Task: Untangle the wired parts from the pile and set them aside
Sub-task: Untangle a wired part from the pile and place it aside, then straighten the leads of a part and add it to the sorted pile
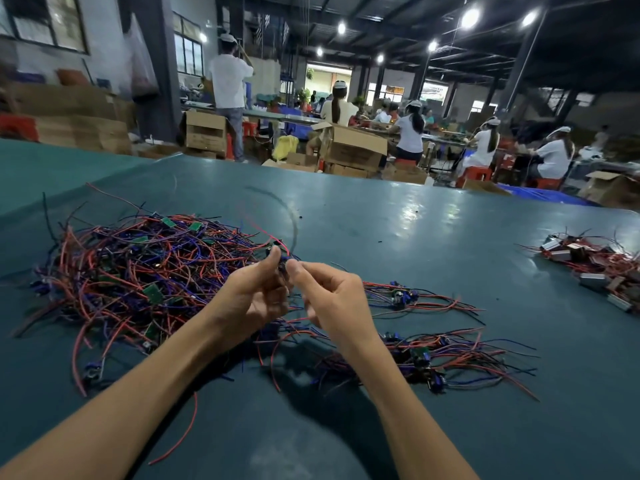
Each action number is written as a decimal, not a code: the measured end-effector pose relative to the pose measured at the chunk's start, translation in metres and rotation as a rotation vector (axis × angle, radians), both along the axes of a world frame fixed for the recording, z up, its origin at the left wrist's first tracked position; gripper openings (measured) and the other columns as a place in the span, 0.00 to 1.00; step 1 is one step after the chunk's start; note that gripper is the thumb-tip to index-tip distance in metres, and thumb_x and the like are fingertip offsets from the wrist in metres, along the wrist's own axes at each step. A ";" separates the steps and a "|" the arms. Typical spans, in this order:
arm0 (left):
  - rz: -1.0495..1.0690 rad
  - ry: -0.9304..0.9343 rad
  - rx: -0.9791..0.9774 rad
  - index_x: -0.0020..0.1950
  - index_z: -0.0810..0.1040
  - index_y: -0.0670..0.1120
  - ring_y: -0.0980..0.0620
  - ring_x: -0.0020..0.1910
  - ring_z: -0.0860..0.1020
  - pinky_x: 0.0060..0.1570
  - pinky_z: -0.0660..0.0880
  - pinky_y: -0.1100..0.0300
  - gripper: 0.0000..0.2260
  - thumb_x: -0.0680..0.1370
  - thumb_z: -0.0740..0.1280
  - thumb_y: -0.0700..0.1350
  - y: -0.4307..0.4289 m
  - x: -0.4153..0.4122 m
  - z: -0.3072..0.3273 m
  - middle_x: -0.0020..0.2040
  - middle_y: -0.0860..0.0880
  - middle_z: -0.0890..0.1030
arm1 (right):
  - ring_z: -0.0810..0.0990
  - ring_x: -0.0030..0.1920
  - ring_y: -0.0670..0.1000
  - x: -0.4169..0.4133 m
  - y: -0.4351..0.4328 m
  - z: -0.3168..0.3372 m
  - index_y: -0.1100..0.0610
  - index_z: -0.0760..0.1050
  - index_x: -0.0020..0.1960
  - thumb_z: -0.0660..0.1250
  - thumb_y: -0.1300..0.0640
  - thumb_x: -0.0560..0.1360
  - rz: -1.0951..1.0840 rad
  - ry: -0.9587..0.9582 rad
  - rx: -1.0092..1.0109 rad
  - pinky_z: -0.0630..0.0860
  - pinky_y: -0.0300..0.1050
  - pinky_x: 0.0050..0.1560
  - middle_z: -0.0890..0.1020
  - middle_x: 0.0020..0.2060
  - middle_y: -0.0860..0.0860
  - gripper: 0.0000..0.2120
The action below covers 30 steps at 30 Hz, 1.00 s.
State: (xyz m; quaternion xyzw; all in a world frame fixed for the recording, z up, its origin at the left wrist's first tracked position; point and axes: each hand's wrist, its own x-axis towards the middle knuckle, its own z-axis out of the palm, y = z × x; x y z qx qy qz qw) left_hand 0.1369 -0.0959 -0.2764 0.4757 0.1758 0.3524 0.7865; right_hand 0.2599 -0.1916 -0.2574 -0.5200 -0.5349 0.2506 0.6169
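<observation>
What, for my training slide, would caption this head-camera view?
Left hand and right hand pinch one wired part beside the tangled pile; separated parts lie rightward on the table.

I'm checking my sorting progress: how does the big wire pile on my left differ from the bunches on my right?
The pile is far larger than the bunches. The pile's wires cross every way; the bunches' wires lie roughly parallel, ends trailing right. Both hold red, blue and black wires with small green boards, on the table.
</observation>
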 end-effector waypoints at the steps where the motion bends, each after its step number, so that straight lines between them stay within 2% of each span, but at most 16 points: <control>1: -0.030 0.031 0.021 0.62 0.74 0.37 0.56 0.31 0.69 0.31 0.69 0.63 0.27 0.76 0.71 0.59 -0.002 -0.001 0.001 0.35 0.50 0.72 | 0.68 0.23 0.44 -0.001 0.001 -0.001 0.51 0.85 0.43 0.71 0.49 0.79 0.021 0.052 -0.019 0.65 0.36 0.25 0.75 0.25 0.43 0.09; 4: -0.096 0.152 0.076 0.60 0.83 0.42 0.51 0.39 0.76 0.40 0.76 0.58 0.26 0.74 0.70 0.62 -0.006 -0.004 0.004 0.39 0.48 0.77 | 0.67 0.23 0.49 -0.004 -0.001 0.000 0.53 0.85 0.43 0.71 0.53 0.78 0.127 0.295 -0.110 0.61 0.37 0.22 0.76 0.27 0.47 0.08; 6: -0.106 0.191 0.066 0.45 0.84 0.46 0.50 0.37 0.73 0.37 0.70 0.59 0.21 0.74 0.69 0.64 -0.009 -0.005 0.003 0.37 0.47 0.76 | 0.69 0.23 0.48 -0.004 -0.001 0.002 0.55 0.85 0.45 0.73 0.57 0.77 0.146 0.434 -0.126 0.62 0.37 0.22 0.78 0.30 0.52 0.04; 8: -0.112 0.158 0.015 0.36 0.78 0.47 0.54 0.31 0.65 0.29 0.60 0.64 0.21 0.76 0.67 0.64 -0.011 -0.004 0.002 0.34 0.48 0.73 | 0.71 0.25 0.47 0.003 -0.001 0.008 0.58 0.85 0.45 0.74 0.59 0.75 0.110 0.583 -0.099 0.65 0.39 0.22 0.79 0.32 0.54 0.02; 10: -0.111 0.082 -0.022 0.37 0.76 0.46 0.57 0.26 0.61 0.22 0.59 0.67 0.22 0.78 0.64 0.64 -0.010 -0.005 0.002 0.33 0.49 0.71 | 0.76 0.27 0.46 0.020 -0.003 0.017 0.59 0.82 0.42 0.74 0.61 0.75 -0.002 0.757 -0.063 0.69 0.37 0.23 0.79 0.31 0.52 0.04; 13: -0.032 -0.019 -0.044 0.41 0.80 0.45 0.60 0.23 0.60 0.18 0.58 0.69 0.21 0.78 0.65 0.63 -0.001 -0.009 0.007 0.33 0.51 0.72 | 0.80 0.26 0.46 0.060 -0.012 0.023 0.62 0.77 0.40 0.71 0.65 0.76 -0.281 1.008 0.006 0.73 0.37 0.24 0.80 0.29 0.53 0.07; 15: 0.099 -0.062 -0.074 0.44 0.81 0.45 0.61 0.22 0.60 0.16 0.57 0.69 0.18 0.80 0.65 0.59 0.008 -0.011 0.009 0.33 0.52 0.72 | 0.80 0.26 0.47 0.087 -0.017 0.019 0.64 0.74 0.41 0.66 0.69 0.78 -0.406 1.132 0.027 0.76 0.37 0.25 0.79 0.33 0.56 0.08; 17: 0.314 -0.036 -0.031 0.46 0.80 0.44 0.59 0.22 0.61 0.17 0.57 0.67 0.13 0.82 0.65 0.52 0.017 -0.014 0.007 0.35 0.51 0.72 | 0.79 0.32 0.49 0.106 -0.018 0.012 0.65 0.72 0.45 0.61 0.71 0.79 -0.430 1.211 -0.012 0.77 0.37 0.26 0.76 0.39 0.57 0.05; 18: 0.456 0.049 0.091 0.46 0.80 0.44 0.58 0.23 0.63 0.19 0.59 0.65 0.11 0.83 0.64 0.50 0.021 -0.017 0.005 0.35 0.50 0.73 | 0.78 0.36 0.50 0.111 -0.017 0.008 0.67 0.72 0.50 0.60 0.71 0.79 -0.416 1.235 -0.044 0.78 0.38 0.27 0.75 0.43 0.58 0.04; 19: 0.616 0.220 0.305 0.46 0.81 0.45 0.56 0.24 0.67 0.22 0.63 0.64 0.10 0.83 0.65 0.48 0.024 -0.021 0.000 0.36 0.50 0.75 | 0.77 0.39 0.51 0.113 -0.016 0.004 0.68 0.71 0.57 0.59 0.71 0.79 -0.390 1.254 -0.075 0.78 0.38 0.30 0.74 0.48 0.58 0.08; 21: 0.882 0.590 0.773 0.48 0.84 0.46 0.52 0.36 0.77 0.38 0.73 0.60 0.07 0.82 0.67 0.46 0.029 -0.027 -0.011 0.41 0.50 0.81 | 0.76 0.43 0.53 0.115 -0.014 0.001 0.70 0.66 0.67 0.59 0.71 0.80 -0.366 1.289 -0.111 0.78 0.39 0.36 0.71 0.58 0.60 0.16; 22: 0.915 0.700 0.914 0.51 0.85 0.45 0.50 0.43 0.79 0.47 0.74 0.58 0.06 0.81 0.68 0.44 0.030 -0.029 -0.014 0.45 0.48 0.83 | 0.76 0.44 0.53 0.115 -0.013 0.002 0.69 0.65 0.68 0.58 0.71 0.80 -0.363 1.302 -0.109 0.77 0.40 0.39 0.70 0.59 0.60 0.17; 24: 0.796 0.891 1.052 0.58 0.84 0.42 0.43 0.54 0.78 0.60 0.72 0.53 0.10 0.79 0.69 0.42 0.033 -0.028 -0.019 0.53 0.42 0.82 | 0.78 0.45 0.55 0.113 -0.012 0.006 0.68 0.66 0.64 0.57 0.73 0.78 -0.405 1.318 -0.060 0.76 0.39 0.44 0.71 0.59 0.62 0.14; 26: 0.639 1.183 1.129 0.67 0.79 0.43 0.40 0.61 0.74 0.67 0.67 0.49 0.17 0.80 0.67 0.46 0.038 -0.022 -0.023 0.60 0.40 0.79 | 0.80 0.45 0.57 0.108 -0.013 0.008 0.70 0.69 0.58 0.57 0.76 0.75 -0.499 1.308 0.014 0.79 0.39 0.42 0.75 0.55 0.66 0.13; 28: 0.567 1.382 1.129 0.71 0.75 0.45 0.40 0.65 0.70 0.69 0.65 0.48 0.21 0.81 0.64 0.52 0.039 -0.019 -0.022 0.65 0.41 0.76 | 0.81 0.39 0.55 0.101 -0.015 0.009 0.70 0.71 0.54 0.58 0.77 0.72 -0.569 1.243 0.040 0.78 0.38 0.33 0.78 0.50 0.66 0.12; 30: 0.529 1.450 1.124 0.69 0.76 0.46 0.41 0.65 0.69 0.68 0.67 0.46 0.20 0.82 0.62 0.55 0.037 -0.019 -0.020 0.64 0.43 0.74 | 0.80 0.34 0.51 0.092 -0.016 0.008 0.67 0.72 0.49 0.60 0.76 0.72 -0.627 1.146 0.022 0.74 0.39 0.28 0.79 0.45 0.63 0.09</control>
